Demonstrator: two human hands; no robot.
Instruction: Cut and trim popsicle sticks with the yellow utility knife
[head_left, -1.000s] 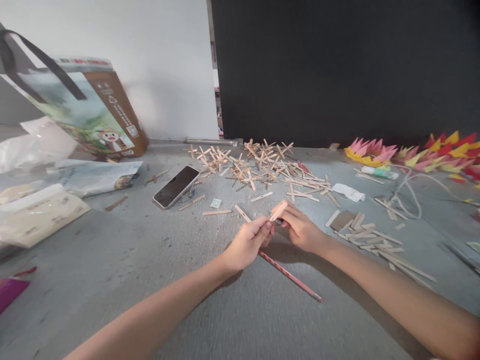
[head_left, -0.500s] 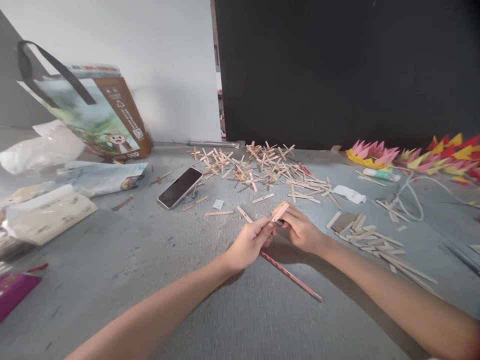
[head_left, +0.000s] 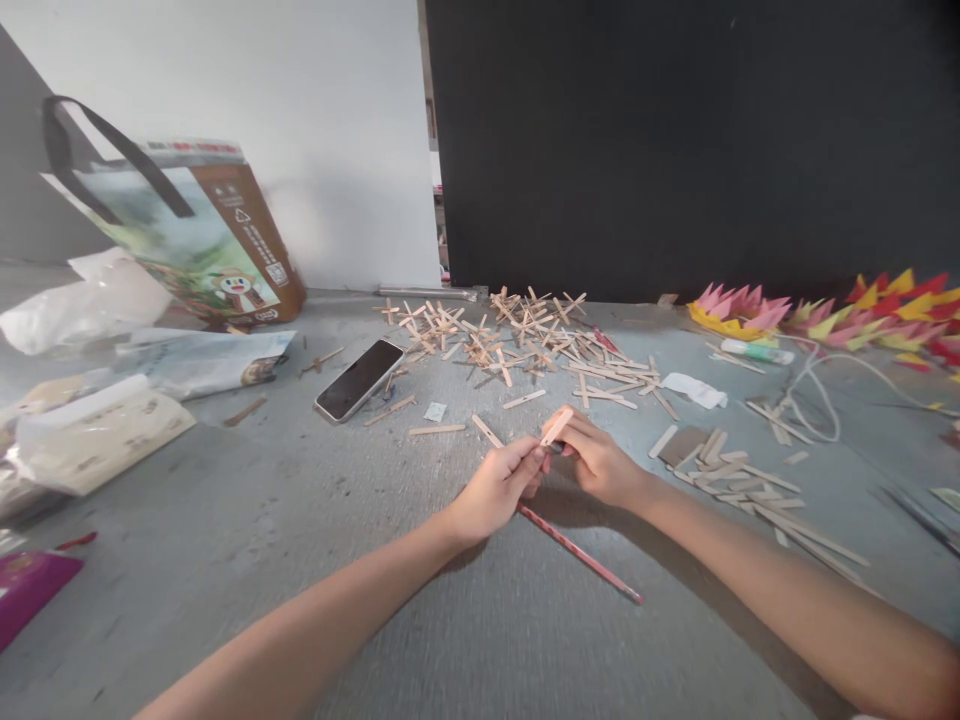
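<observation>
My left hand (head_left: 495, 487) is closed, its thumb and fingers pinching the lower end of a pale wooden craft stick (head_left: 556, 428) with a dark mark near its middle. From the other side, my right hand (head_left: 600, 458) curls its fingers behind the stick. A small dark object (head_left: 556, 448) shows at its thumb; its kind is mostly hidden. Beneath my hands a red patterned pencil (head_left: 581, 552) lies on the table. Another craft stick (head_left: 487, 431) rests just beyond my left hand.
Craft sticks joined into crosses (head_left: 487, 335) form a pile at the back. Loose sticks (head_left: 750, 490) lie to the right. A phone (head_left: 360, 380), a printed bag (head_left: 202, 240) and plastic packets (head_left: 97, 430) are leftward. Folded paper pieces (head_left: 739, 310) and a white cable (head_left: 817, 385) are far right.
The view has shifted very slightly. Both hands keep nearly the same hold on the craft stick, with no clear movement.
</observation>
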